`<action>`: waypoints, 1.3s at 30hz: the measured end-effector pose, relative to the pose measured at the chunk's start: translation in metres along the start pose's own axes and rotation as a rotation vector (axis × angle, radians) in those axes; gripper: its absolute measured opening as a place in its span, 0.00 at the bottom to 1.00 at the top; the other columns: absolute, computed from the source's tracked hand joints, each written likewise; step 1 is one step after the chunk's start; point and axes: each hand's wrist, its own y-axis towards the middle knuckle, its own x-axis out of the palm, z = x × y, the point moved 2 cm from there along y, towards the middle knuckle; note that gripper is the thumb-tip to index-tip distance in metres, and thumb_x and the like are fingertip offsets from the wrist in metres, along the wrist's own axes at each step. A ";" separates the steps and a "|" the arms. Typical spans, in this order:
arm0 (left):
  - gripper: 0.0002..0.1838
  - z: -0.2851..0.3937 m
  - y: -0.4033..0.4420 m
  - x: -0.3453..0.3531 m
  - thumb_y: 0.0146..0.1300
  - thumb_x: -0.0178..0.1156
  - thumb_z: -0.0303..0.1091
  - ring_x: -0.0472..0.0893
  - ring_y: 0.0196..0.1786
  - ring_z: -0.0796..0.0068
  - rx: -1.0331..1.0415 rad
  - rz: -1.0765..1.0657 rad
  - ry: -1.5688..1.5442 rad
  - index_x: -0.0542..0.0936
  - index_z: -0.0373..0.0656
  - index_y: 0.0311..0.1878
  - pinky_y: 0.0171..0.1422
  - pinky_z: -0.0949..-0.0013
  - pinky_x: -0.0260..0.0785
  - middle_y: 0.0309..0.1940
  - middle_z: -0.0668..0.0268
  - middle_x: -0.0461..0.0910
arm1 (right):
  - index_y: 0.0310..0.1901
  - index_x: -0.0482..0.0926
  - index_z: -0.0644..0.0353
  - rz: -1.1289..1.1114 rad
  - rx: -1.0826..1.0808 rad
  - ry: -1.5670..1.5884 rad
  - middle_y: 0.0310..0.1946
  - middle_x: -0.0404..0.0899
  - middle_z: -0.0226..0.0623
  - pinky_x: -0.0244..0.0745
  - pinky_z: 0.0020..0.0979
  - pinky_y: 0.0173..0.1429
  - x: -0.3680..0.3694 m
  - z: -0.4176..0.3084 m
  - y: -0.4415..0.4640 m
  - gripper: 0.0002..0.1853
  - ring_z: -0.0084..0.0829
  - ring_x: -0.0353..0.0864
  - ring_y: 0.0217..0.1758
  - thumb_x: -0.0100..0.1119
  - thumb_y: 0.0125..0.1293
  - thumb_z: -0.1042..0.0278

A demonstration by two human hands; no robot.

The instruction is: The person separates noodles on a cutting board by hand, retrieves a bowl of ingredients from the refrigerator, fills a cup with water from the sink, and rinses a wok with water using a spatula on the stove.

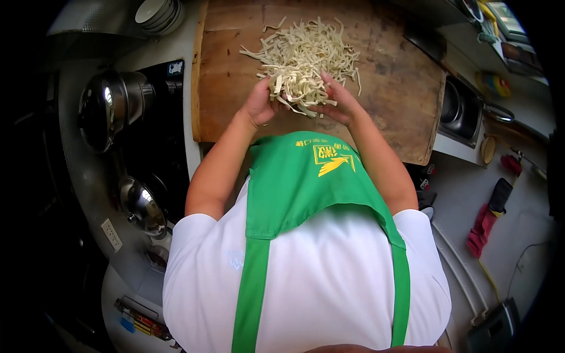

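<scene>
A loose heap of pale cut noodles (309, 50) lies on the wooden board (229, 88). At the heap's near edge, my left hand (261, 105) cups a bunch of noodles from the left side, its fingers partly hidden beneath the strands. From the right, my right hand (341, 103) curls around the same bunch, thumb on the upper side and fingers underneath. Several strands hang down between the two hands. Both forearms reach forward over the board's near edge.
A knife with a broad dark blade (425, 40) lies at the board's right. Beyond it is a sink (465, 112). A lidded pot (112, 103) and a metal lid (141, 206) are on the left by the stove. Stacked bowls (158, 15) stand at the upper left.
</scene>
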 end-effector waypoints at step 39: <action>0.15 -0.029 -0.012 0.024 0.75 0.45 0.43 0.82 0.44 0.70 -0.237 -0.014 0.075 0.74 0.42 0.50 0.43 0.67 0.78 0.42 0.64 0.80 | 0.57 0.69 0.61 -0.181 -0.302 -0.133 0.50 0.79 0.35 0.79 0.27 0.46 0.002 0.005 -0.022 0.19 0.24 0.80 0.49 0.60 0.65 0.77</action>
